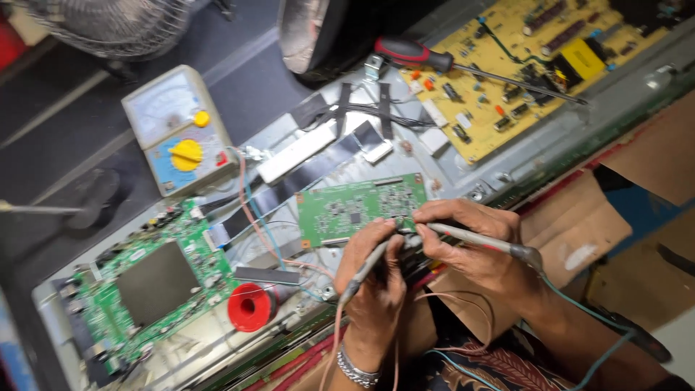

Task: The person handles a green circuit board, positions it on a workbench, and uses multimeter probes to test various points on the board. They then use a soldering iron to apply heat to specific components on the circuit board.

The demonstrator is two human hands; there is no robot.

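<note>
Your left hand (pixel 375 279) and right hand (pixel 470 242) each have fingers closed pen-style on a probe (pixel 474 237), tips meeting at the near edge of the small green board (pixel 360 208), for fine contact; meter (pixel 179 129) sits far left.

at lower centre the left hand (pixel 373 279) and right hand (pixel 470 246) each grip a grey probe (pixel 478 237) touching the small green circuit board (pixel 360 208); a multimeter (pixel 177 130) sits upper left.
</note>
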